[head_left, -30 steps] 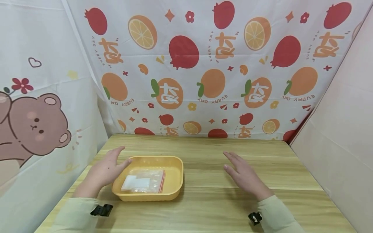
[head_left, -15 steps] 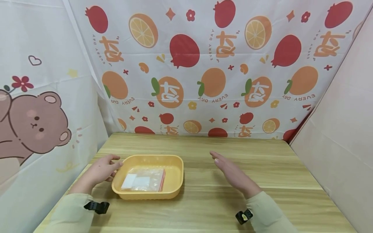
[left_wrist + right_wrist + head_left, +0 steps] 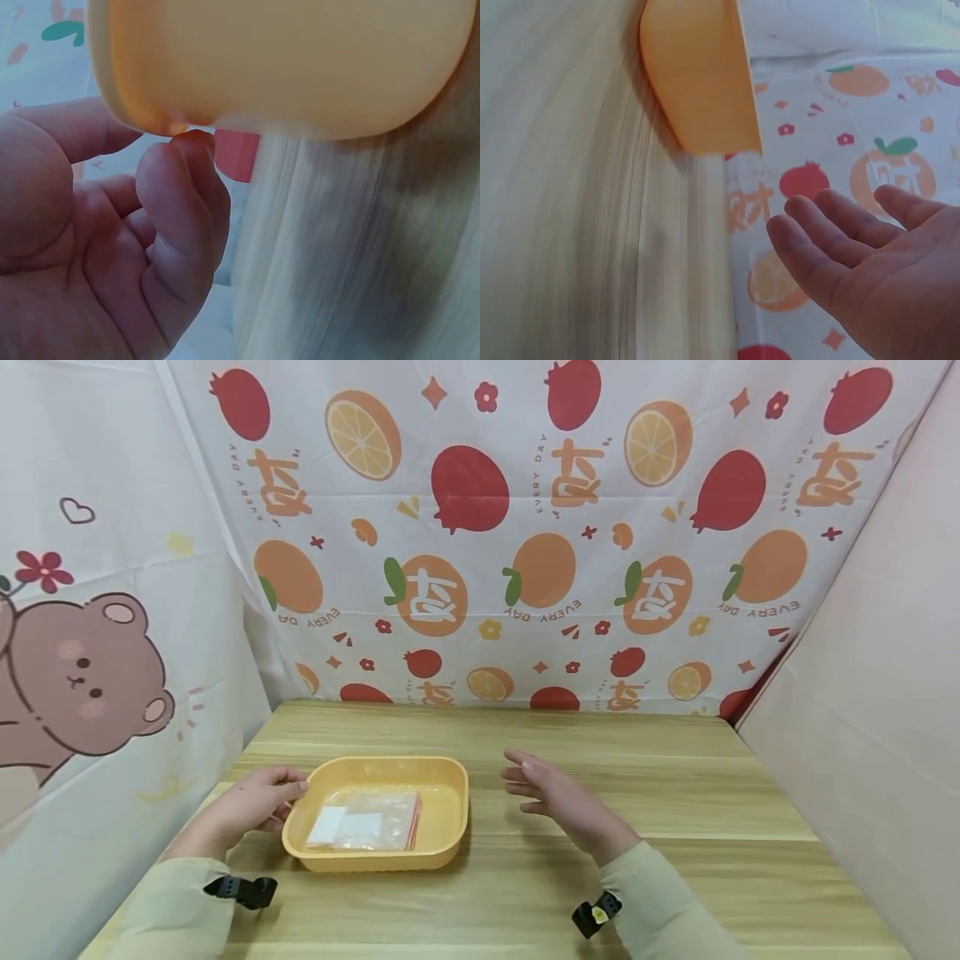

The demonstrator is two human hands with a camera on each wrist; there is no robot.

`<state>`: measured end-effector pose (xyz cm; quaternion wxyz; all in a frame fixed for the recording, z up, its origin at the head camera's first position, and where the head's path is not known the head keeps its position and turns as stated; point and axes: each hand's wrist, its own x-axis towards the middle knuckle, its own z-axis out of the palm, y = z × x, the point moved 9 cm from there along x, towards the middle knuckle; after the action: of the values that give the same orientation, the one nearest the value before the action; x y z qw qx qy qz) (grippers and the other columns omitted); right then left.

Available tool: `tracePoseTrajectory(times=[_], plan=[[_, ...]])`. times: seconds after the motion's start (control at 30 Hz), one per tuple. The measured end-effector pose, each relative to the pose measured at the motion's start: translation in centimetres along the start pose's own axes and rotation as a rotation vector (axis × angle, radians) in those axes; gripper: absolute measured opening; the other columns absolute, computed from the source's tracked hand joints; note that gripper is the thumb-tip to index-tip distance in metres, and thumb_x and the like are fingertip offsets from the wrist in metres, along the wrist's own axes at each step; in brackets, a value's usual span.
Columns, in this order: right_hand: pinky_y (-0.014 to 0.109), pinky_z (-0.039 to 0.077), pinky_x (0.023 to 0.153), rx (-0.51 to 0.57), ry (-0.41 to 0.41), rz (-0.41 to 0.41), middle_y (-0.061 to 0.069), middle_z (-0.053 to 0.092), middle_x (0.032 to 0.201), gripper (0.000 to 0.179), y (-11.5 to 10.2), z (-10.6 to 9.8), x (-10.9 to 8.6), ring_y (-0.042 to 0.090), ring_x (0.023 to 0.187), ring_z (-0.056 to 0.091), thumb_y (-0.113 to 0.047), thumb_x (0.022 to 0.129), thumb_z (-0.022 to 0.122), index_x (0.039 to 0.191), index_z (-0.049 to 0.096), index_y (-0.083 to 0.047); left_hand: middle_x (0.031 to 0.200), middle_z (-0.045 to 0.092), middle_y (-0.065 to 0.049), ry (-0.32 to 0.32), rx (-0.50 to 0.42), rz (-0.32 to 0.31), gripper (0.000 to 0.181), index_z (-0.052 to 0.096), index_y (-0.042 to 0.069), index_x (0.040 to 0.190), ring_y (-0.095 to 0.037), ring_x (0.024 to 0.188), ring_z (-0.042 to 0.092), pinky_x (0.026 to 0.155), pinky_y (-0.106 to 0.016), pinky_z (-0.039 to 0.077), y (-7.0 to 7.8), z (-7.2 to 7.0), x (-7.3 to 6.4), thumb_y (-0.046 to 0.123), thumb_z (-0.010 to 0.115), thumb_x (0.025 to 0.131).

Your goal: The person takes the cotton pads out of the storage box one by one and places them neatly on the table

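Note:
A shallow yellow plastic tray (image 3: 442, 862) stands on the table toward the left. Lying in it is a clear zip bag (image 3: 393, 814) with a red seal strip and white rectangular patches; whether these are labels or contents, I cannot tell. At the tray's left end, my left hand (image 3: 251, 802) holds the rim, thumb at the top edge and curled fingers against the outer wall. The left wrist view shows those fingertips (image 3: 196, 142) meeting the tray's side. My right hand (image 3: 562, 802) hovers right of the tray, apart from it, fingers extended and holding nothing.
The wood-grain table (image 3: 600, 735) carries the tray. A fruit-print cloth (image 3: 480, 568) hangs behind it, a bear-print cloth (image 3: 82, 677) on the left and a plain pale cloth (image 3: 862, 710) on the right. Black straps (image 3: 240, 891) circle both wrists.
My left hand has dropped from above the tray's left side to its rim and now holds it. My right hand has moved left toward the tray. The tray stays in place.

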<state>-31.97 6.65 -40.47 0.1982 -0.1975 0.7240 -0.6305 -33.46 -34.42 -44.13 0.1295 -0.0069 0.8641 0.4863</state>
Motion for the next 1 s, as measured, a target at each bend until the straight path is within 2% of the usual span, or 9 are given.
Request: tracePoseTrajectory(times=[0.07,0.2,0.4,0.57,0.7,0.87,1.0], plan=[[0.053,0.037,0.11,0.054,-0.009,0.008,0.013,0.045,0.153,0.056,0.0,0.7,0.5,0.034,0.139,0.043,-0.046,0.109,0.037,0.158,0.034,-0.019,0.099,0.062,-0.011,0.005,-0.002,-0.003,0.042,0.05,-0.009,0.134,-0.024,0.078,0.063,0.064,-0.038,0.057,-0.1,0.1,0.0,0.023,0.05,0.108],[0.052,0.04,0.109,0.127,-0.021,0.015,0.017,0.045,0.152,0.055,-0.2,2.2,1.7,0.036,0.137,0.045,-0.042,0.11,0.039,0.157,0.035,-0.015,0.089,0.06,-0.01,-0.005,-0.023,0.035,0.035,0.052,-0.009,0.127,-0.022,0.071,0.06,0.06,-0.036,0.055,-0.1,0.4,0.1,0.019,0.049,0.108],[0.053,0.039,0.109,0.162,-0.045,0.038,0.016,0.05,0.147,0.056,-0.4,4.5,3.3,0.035,0.134,0.05,-0.044,0.109,0.042,0.155,0.039,-0.012,0.084,0.059,-0.01,-0.036,-0.112,0.07,0.032,0.051,-0.009,0.122,-0.018,0.063,0.056,0.056,-0.032,0.052,-1.0,0.6,0.5,0.019,0.05,0.108],[0.048,0.045,0.106,0.183,-0.037,0.064,0.016,0.052,0.145,0.06,-1.1,6.1,4.4,0.034,0.133,0.051,-0.04,0.107,0.048,0.154,0.036,-0.005,0.084,0.06,-0.011,-0.072,-0.165,0.091,0.034,0.049,-0.011,0.124,-0.017,0.062,0.055,0.055,-0.031,0.052,-1.2,0.7,1.1,0.019,0.049,0.108],[0.049,0.043,0.107,0.224,0.005,0.127,0.021,0.048,0.147,0.064,-0.8,7.1,5.9,0.038,0.135,0.047,-0.037,0.105,0.054,0.154,0.035,-0.001,0.085,0.06,-0.011,-0.089,-0.179,0.108,0.032,0.048,-0.012,0.122,-0.016,0.062,0.055,0.055,-0.03,0.052,-1.0,0.7,1.4,0.017,0.049,0.107],[0.057,0.035,0.111,0.298,0.025,0.192,0.03,0.036,0.153,0.068,-0.1,9.0,7.8,0.045,0.14,0.037,-0.032,0.103,0.057,0.154,0.031,0.004,0.083,0.058,-0.009,-0.104,-0.184,0.122,0.029,0.046,-0.012,0.119,-0.015,0.062,0.055,0.056,-0.03,0.052,-0.9,0.7,1.4,0.015,0.047,0.108],[0.062,0.032,0.111,0.301,0.052,0.236,0.034,0.031,0.153,0.065,0.8,10.1,8.8,0.05,0.142,0.03,-0.029,0.1,0.057,0.15,0.035,0.005,0.083,0.058,-0.009,-0.108,-0.186,0.12,0.029,0.046,-0.012,0.12,-0.016,0.063,0.055,0.056,-0.03,0.052,-0.9,0.9,1.2,0.014,0.047,0.108]])
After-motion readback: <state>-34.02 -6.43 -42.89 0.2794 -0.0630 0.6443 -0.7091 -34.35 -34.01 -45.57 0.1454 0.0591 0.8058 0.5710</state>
